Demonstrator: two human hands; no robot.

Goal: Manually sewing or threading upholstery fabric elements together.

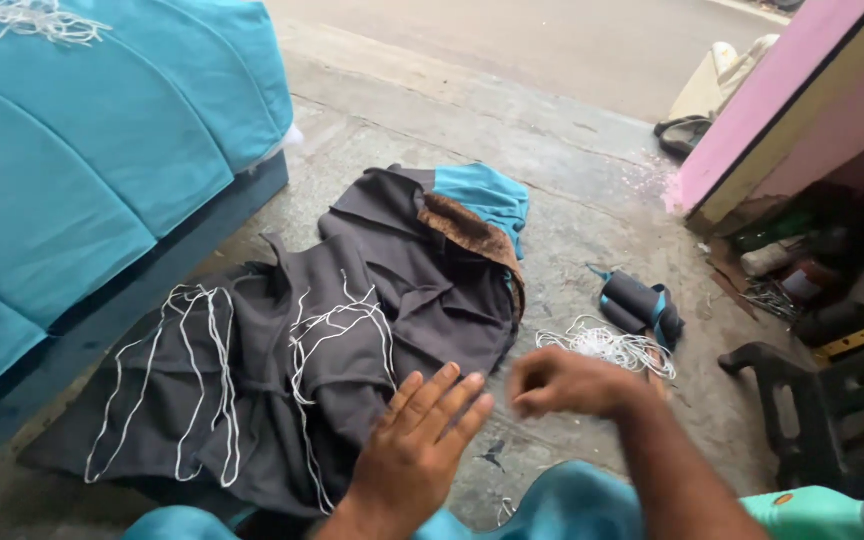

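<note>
my left hand [422, 440] lies flat, fingers spread, on the dark grey cloth [352, 340] at lower centre, seemingly to pin it down. my right hand [567, 382] hovers curled and blurred near the white string [607, 347]; i cannot tell whether it pinches anything. the teal cushion [92, 150] is cut off upper left.

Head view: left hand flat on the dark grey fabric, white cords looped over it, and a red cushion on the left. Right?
Not quite. The cushion on the left is teal, not red, as the head view shows. The rest holds: the left hand lies flat on the dark grey fabric, and white cords loop over that fabric.
</note>
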